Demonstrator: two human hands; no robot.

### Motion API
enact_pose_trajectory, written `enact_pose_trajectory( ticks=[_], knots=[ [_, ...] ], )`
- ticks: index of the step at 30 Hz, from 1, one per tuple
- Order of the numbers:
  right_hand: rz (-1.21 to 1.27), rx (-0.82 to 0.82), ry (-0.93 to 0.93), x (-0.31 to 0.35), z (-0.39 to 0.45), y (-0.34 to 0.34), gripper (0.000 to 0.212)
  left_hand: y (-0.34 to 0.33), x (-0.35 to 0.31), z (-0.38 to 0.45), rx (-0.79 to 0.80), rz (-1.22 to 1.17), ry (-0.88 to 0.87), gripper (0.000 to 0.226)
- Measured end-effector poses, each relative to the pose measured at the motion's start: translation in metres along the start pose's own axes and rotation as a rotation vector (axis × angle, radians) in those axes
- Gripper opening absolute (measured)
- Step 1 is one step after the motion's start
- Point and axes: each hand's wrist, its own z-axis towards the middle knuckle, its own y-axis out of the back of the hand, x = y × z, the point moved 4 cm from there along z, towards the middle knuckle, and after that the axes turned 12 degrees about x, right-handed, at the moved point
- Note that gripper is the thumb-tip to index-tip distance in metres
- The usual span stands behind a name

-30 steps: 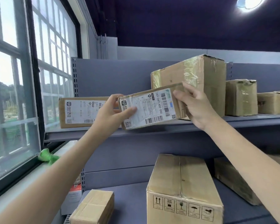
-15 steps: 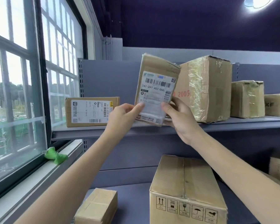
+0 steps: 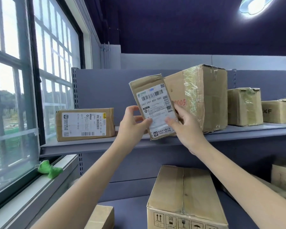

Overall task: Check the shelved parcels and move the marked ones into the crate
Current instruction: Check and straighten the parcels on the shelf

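Observation:
A small flat cardboard parcel [image 3: 153, 103] with a white shipping label stands upright in front of the upper shelf [image 3: 92, 144], label facing me. My left hand [image 3: 132, 124] pinches its lower left edge and my right hand [image 3: 183, 128] grips its lower right side. On the shelf's left end lies a labelled brown parcel [image 3: 85, 123]. Behind the held parcel stands a big taped box [image 3: 203, 96]. No crate is in view.
Two smaller boxes [image 3: 244, 106] [image 3: 278, 111] sit further right on the upper shelf. The lower shelf holds a large carton [image 3: 183, 195], a small box [image 3: 100, 217] and more boxes at the right [image 3: 283, 177]. A window and a sill with a green cloth [image 3: 49, 170] are on the left.
The parcel was lifted off the upper shelf and turned from lying sideways to upright; both hands shifted their hold to its lower edges. It now tilts slightly left.

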Motion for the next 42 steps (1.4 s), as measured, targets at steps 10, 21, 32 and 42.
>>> enact_pose_trajectory(
  ticks=[10, 21, 32, 42],
  knots=[
    [-0.549, -0.107, 0.074, -0.012, 0.018, 0.015, 0.040, 0.021, 0.013, -0.006, -0.402, 0.445, -0.108, 0.101],
    [-0.633, -0.087, -0.037, -0.043, 0.038, 0.001, 0.050, 0.025, 0.028, 0.017, -0.185, 0.833, -0.083, 0.071],
    [-0.602, 0.031, -0.219, -0.057, 0.057, 0.000, 0.056, 0.021, 0.041, 0.039, -0.144, 0.792, -0.061, 0.069],
    [-0.514, 0.111, -0.080, -0.045, 0.028, 0.032, 0.040, 0.001, 0.026, 0.030, -0.207, 0.868, -0.062, 0.074]
  ],
)
